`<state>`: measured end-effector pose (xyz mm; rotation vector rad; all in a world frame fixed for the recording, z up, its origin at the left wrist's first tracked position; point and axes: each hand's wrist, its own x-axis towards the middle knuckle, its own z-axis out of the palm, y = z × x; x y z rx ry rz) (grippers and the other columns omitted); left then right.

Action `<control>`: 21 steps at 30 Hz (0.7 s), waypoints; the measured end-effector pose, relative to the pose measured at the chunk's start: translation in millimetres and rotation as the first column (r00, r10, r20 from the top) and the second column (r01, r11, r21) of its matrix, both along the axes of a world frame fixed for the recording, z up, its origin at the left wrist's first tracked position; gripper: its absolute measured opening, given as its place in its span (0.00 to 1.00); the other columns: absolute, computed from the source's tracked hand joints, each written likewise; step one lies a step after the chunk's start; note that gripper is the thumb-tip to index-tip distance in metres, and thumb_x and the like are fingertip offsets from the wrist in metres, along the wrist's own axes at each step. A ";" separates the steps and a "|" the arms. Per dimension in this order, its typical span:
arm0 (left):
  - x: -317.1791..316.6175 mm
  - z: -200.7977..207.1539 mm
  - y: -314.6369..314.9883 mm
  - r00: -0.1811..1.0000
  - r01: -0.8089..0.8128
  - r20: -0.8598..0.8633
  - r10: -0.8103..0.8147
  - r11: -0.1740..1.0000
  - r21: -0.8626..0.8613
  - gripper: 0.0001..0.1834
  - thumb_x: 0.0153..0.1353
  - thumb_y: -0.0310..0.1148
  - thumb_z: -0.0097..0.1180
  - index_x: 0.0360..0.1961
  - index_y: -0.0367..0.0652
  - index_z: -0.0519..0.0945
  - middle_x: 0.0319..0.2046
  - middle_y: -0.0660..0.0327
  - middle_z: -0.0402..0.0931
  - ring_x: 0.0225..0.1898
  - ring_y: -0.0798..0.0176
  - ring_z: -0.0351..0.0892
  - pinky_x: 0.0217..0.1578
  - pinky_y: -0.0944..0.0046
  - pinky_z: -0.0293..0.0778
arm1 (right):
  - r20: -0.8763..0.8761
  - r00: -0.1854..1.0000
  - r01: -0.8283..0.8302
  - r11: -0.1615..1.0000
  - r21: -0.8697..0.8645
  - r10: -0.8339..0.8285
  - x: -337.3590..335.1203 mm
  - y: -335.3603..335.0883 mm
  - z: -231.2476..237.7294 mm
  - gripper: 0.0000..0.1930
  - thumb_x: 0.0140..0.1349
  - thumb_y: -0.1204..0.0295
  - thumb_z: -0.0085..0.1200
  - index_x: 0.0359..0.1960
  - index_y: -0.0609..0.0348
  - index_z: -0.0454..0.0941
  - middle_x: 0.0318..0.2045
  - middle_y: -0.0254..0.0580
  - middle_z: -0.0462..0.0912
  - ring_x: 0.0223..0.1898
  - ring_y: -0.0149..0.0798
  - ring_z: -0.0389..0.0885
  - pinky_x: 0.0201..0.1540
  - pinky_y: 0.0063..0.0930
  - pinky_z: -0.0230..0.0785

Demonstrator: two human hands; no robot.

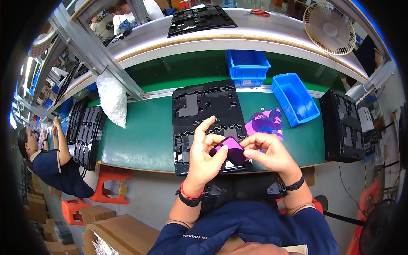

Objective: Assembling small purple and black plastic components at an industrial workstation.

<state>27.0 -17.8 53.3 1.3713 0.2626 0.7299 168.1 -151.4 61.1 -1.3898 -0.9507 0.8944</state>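
Over the near half of a black moulded tray (pixel 185 120), my left hand (pixel 203 160) grips a small flat piece with a shiny purple film face and dark edges (pixel 233 146). Its thumb presses on the purple face while the index finger points up. My right hand (pixel 272 154) is closed in a pinch at the right edge of the same piece; its exact grip is partly hidden. A grey L-shaped part (pixel 189 106) lies in a far-left pocket of the tray. Right of the tray, peeled-looking purple film pieces (pixel 267 123) form a loose pile on the green table (pixel 136 144).
A blue bin (pixel 294 100) sits behind the film pile, beside stacked blue bins (pixel 248 68). Black tray stacks stand right (pixel 342 127) and left (pixel 89 138). A white bag (pixel 112 100) leans by the post. Red-handled scissors (pixel 259 13) and a fan (pixel 329 29) are above. A co-worker (pixel 53 168) sits left.
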 end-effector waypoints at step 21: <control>8.3 -20.4 -11.9 0.984 0.119 -0.063 -0.164 0.887 -0.447 0.11 0.61 0.25 0.50 0.44 0.33 0.73 0.37 0.55 0.78 0.37 0.62 0.80 0.33 0.66 0.81 | 0.078 0.958 0.260 0.951 0.166 -0.275 -4.6 23.4 -1.3 0.10 0.54 0.78 0.57 0.39 0.64 0.75 0.30 0.34 0.78 0.27 0.21 0.73 0.31 0.15 0.66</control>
